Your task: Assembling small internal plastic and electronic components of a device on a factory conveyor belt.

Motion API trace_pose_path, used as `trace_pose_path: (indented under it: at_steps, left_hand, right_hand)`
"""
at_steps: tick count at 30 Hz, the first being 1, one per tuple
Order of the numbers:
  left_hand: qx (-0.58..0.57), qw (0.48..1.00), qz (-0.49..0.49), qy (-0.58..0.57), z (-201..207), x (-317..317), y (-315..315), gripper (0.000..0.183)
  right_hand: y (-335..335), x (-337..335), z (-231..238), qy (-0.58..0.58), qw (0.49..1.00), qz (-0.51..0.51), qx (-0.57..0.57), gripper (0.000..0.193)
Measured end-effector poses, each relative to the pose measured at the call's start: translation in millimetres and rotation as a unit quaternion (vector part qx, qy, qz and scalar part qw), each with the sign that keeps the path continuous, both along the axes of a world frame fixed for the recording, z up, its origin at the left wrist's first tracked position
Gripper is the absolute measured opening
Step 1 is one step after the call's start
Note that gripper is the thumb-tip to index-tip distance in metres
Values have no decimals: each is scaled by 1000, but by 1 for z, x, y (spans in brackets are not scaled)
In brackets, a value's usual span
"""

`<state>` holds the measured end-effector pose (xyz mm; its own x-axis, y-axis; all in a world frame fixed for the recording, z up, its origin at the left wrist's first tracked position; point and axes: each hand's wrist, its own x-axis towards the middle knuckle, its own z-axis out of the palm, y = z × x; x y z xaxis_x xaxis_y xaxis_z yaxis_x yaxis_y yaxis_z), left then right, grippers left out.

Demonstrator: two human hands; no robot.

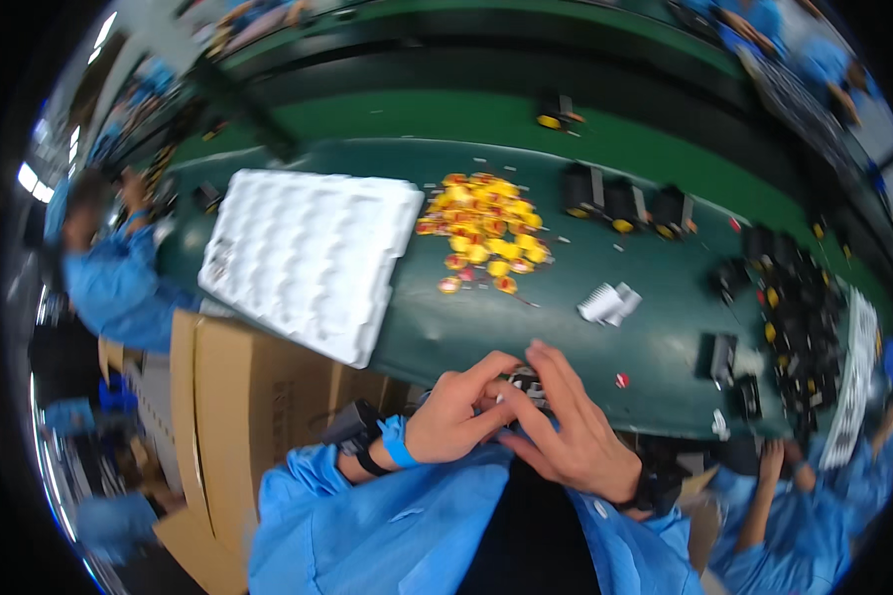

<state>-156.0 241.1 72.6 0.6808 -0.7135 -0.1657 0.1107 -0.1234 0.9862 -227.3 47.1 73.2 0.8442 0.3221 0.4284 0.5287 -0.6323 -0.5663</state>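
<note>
At the table's near edge my left hand (456, 409) and my right hand (583, 436) meet, fingers bent and closed around a small black part with light bits (528, 385). Most of that part is hidden by the fingers, and its kind cannot be made out. Beyond the hands lies a heap of small yellow and red round pieces (486, 220). Two white cylindrical pieces (610, 302) lie on the table to the right of the heap.
A white moulded tray (308, 258) lies left on the green table (566, 372), above a cardboard box (258, 397). Several black housings (622, 205) stand at the back, with more piled right (799, 317). A co-worker (119, 268) sits left; another person's hand (770, 462) is at right.
</note>
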Motion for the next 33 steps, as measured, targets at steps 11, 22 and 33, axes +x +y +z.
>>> trace_pose_path:
  at_steps: [11,22,33]
  left_hand:
    - [17,990,-126,65,-30,-13,-58,18]
    - [83,963,-29,-254,-30,-28,-99,23]
    - [280,853,-13,-440,-31,66,-137,21]
  right_hand:
    - [-50,-41,1,7,993,-66,-94,52]
    - [-52,-45,-15,-152,940,-146,-267,24]
    - [-92,-66,-25,-22,967,-233,-102,54]
